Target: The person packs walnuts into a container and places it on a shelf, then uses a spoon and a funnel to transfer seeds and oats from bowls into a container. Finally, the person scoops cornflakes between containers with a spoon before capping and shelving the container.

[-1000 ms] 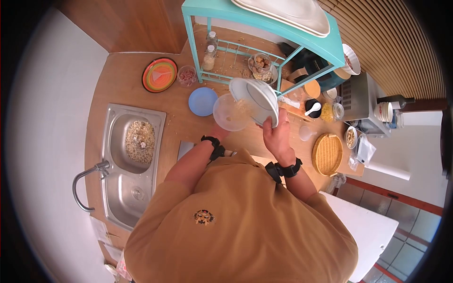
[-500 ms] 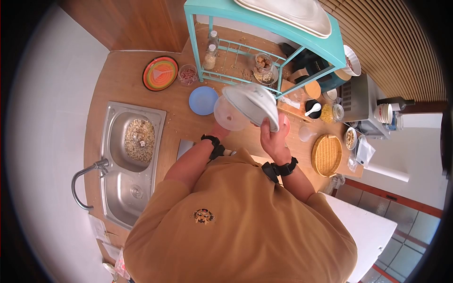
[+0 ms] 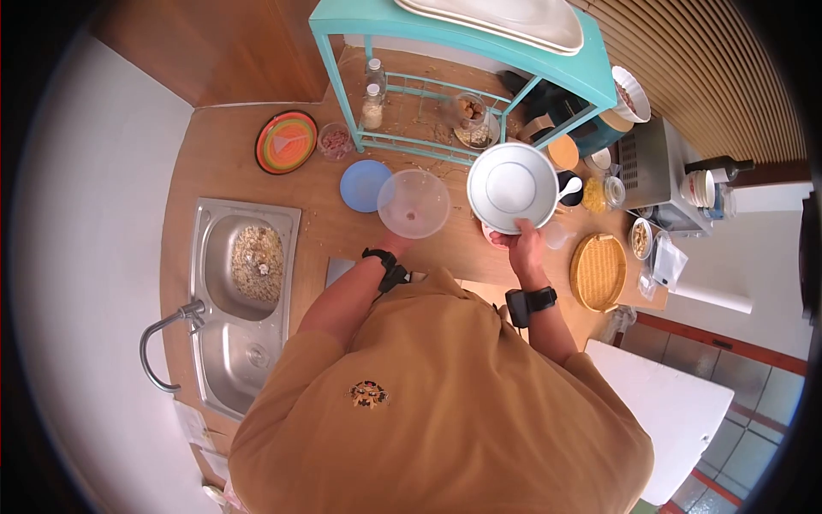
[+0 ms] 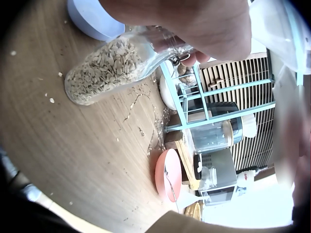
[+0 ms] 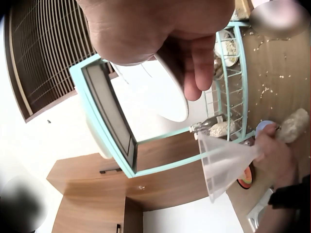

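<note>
Kitchen counter [image 3: 321, 244] in wood, spanning the head view, with a steel sink [image 3: 248, 212] at left and a turquoise rack [image 3: 462, 36] along the top. Near the centre you hold a glass bottle [image 4: 121, 68], partly filled with oat flakes [image 4: 99, 70]; your left hand [image 4: 194, 29] is curled round its neck, as the left wrist view shows. Above that hand sits a translucent funnel [image 3: 413, 204], mouth upward; your fingers hide whether its stem enters the neck. Just right of the funnel and apart from it, your right hand [image 3: 524, 250] pinches the rim of a white bowl [image 3: 512, 184], thumb over the edge, inside turned toward the head camera. Note the blue bowl [image 3: 358, 186] just left of the funnel, the pink bowl [image 4: 160, 173] low in the left wrist view, and the wicker basket [image 3: 598, 274] at the head view's right. Stray flakes [image 4: 51, 100] dot the counter near the bottle.
</note>
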Motion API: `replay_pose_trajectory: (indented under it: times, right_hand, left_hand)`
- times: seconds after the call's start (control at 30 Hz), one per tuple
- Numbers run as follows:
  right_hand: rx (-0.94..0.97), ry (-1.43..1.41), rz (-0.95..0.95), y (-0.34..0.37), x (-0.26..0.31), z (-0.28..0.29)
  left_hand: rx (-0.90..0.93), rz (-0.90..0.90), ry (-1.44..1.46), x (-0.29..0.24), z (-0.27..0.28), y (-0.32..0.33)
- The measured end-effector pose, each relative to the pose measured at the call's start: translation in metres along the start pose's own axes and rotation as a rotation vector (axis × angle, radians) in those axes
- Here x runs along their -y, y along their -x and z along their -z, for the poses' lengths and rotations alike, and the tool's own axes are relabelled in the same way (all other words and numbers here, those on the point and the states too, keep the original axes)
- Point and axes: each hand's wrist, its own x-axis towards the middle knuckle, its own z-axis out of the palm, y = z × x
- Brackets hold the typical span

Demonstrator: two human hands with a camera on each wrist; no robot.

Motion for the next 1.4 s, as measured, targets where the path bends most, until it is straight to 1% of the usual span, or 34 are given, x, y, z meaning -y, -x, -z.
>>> replay_pose_trajectory:
  times: [0.03,0.07,0.13,0.17,0.23,0.27,0.33,0.37,0.43,0.47,0.53,0.63,0.67,0.8,0.83,0.87,0.93,0.97,1.03,1.07,1.1,1.13,1.17,1.2,1.27,1.3,1.37,1.4]
  right_hand:
    - [0.008,0.027,-0.069,-0.002,-0.004,0.006]
    - [0.002,0.021,-0.068,-0.008,-0.013,0.014]
    - [-0.005,0.105,-0.256,-0.023,-0.039,0.030]
    - [-0.010,0.099,-0.252,-0.027,-0.047,0.032]
    - [0.026,0.128,-0.409,-0.034,-0.064,0.035]
    - [0.024,0.121,-0.406,-0.038,-0.071,0.036]
    - [0.080,0.109,-0.478,-0.044,-0.086,0.036]
    - [0.081,0.102,-0.475,-0.047,-0.093,0.036]
    - [0.144,0.040,-0.517,-0.054,-0.105,0.035]
    - [0.147,0.036,-0.515,-0.059,-0.113,0.036]
    - [0.140,0.014,-0.574,-0.067,-0.125,0.035]
    - [0.128,0.015,-0.607,-0.075,-0.137,0.034]
    - [0.132,0.014,-0.608,-0.078,-0.143,0.035]
    - [0.120,0.035,-0.633,-0.085,-0.164,0.041]
    - [0.115,0.052,-0.649,-0.087,-0.167,0.042]
    - [0.120,0.049,-0.657,-0.087,-0.169,0.043]
    - [0.130,-0.003,-0.648,-0.089,-0.173,0.043]
    - [0.138,-0.004,-0.654,-0.090,-0.178,0.044]
    - [0.113,-0.078,-0.681,-0.096,-0.186,0.045]
    - [0.126,-0.078,-0.685,-0.098,-0.189,0.046]
    - [0.131,-0.078,-0.680,-0.098,-0.193,0.047]
    - [0.136,-0.079,-0.672,-0.100,-0.195,0.046]
    - [0.152,-0.083,-0.673,-0.102,-0.197,0.046]
    - [0.151,-0.085,-0.683,-0.103,-0.200,0.047]
    - [0.128,-0.083,-0.707,-0.106,-0.204,0.048]
    - [0.135,-0.086,-0.709,-0.107,-0.207,0.048]
    - [0.101,-0.050,-0.700,-0.105,-0.208,0.048]
    - [0.102,-0.051,-0.701,-0.104,-0.209,0.048]
  left_hand:
    - [0.007,0.019,0.023,-0.003,0.002,-0.001]
    - [0.014,0.013,0.021,-0.009,0.008,-0.003]
    - [0.100,0.112,0.057,-0.020,0.017,-0.008]
    - [0.105,0.104,0.055,-0.019,0.017,-0.009]
    - [0.075,0.068,0.020,-0.017,0.017,-0.010]
    - [0.059,0.051,0.001,-0.015,0.016,-0.010]
    - [0.025,0.019,-0.039,-0.010,0.014,-0.010]
    - [0.007,0.004,-0.059,-0.008,0.013,-0.011]
    - [-0.031,-0.026,-0.097,-0.003,0.011,-0.011]
    - [-0.051,-0.040,-0.116,-0.002,0.011,-0.011]
    - [-0.091,-0.065,-0.154,-0.002,0.012,-0.011]
    - [-0.138,-0.021,-0.195,-0.008,0.016,-0.006]
    - [-0.139,-0.020,-0.199,-0.018,0.026,-0.008]
    - [-0.223,0.241,-0.074,-0.074,0.088,-0.013]
    - [-0.243,0.306,-0.044,-0.078,0.096,-0.011]
    - [-0.242,0.312,-0.051,-0.058,0.095,-0.006]
    - [-0.507,0.300,-0.213,-0.003,0.097,0.005]
    - [-0.508,0.305,-0.221,-0.003,0.110,0.007]
    - [-0.685,0.606,0.203,-0.009,0.137,0.009]
    - [-0.580,0.800,0.266,-0.022,0.157,0.009]
    - [-0.592,0.802,0.255,0.000,0.157,0.018]
    - [-0.658,0.743,0.250,0.039,0.151,0.033]
    - [-0.721,0.683,0.244,0.061,0.152,0.040]
    - [-0.730,0.680,0.233,0.060,0.160,0.044]
    - [-0.607,0.793,0.371,0.055,0.173,0.056]
    - [-0.611,0.793,0.365,0.054,0.178,0.057]
    - [-0.549,0.871,0.336,0.053,0.184,0.059]
    - [-0.549,0.872,0.334,0.054,0.189,0.059]
